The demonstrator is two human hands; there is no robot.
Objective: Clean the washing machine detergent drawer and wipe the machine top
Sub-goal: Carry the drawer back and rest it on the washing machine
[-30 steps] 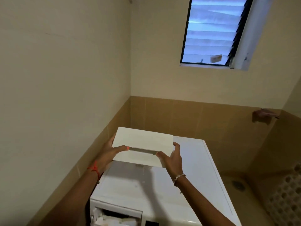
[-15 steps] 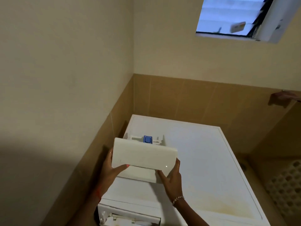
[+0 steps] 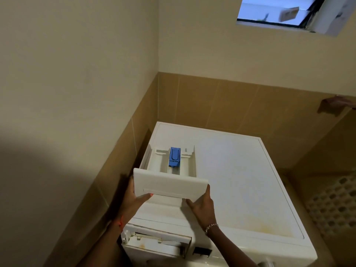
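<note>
The white detergent drawer (image 3: 169, 185) is out of the machine and held above the left part of the washing machine top (image 3: 240, 180). Its front panel faces me and its compartments, with a blue insert (image 3: 175, 157), point away. My left hand (image 3: 134, 199) grips the panel's left end, thumb under the lower edge. My right hand (image 3: 202, 204) grips the panel's right end. The empty drawer slot (image 3: 158, 241) gapes at the machine's front left corner. The top shows yellowish stains near its front.
The machine stands in a corner, with a tiled wall (image 3: 221, 101) behind and a wall close on the left. A white perforated basket (image 3: 335, 205) stands at the right. A louvred window (image 3: 277, 12) is high on the back wall.
The drawer has come down from a raised, tilted pose to lie roughly level over the machine top, its inside now showing. My view has tipped downward.
</note>
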